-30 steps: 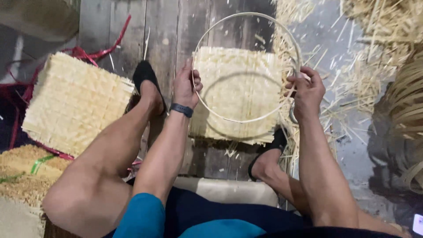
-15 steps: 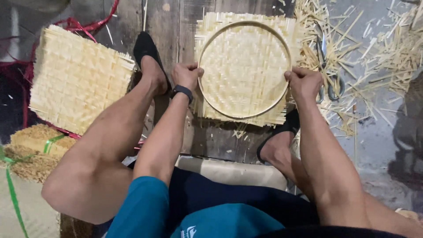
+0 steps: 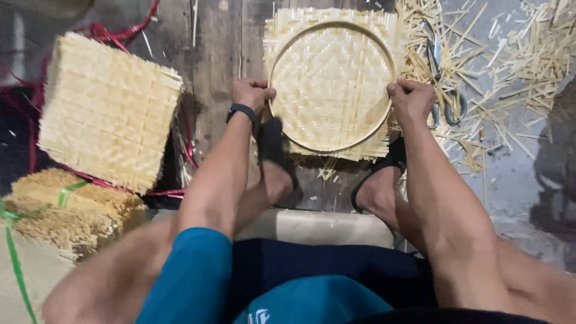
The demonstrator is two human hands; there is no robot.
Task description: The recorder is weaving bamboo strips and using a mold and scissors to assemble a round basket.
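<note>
Head view: round hoop [image 3: 282, 57] lies flat on the square woven bamboo mat [image 3: 331, 81], upper centre of frame, ahead of both feet; left hand [image 3: 252, 94] clenched on the hoop's left edge, right hand [image 3: 411, 101] clenched on its right edge, equally near; mat pale, herringbone-patterned, edges frayed; scissors [image 3: 445, 99] just right.

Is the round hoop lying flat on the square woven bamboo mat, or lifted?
Flat: the round hoop rests on the woven bamboo mat.
</note>
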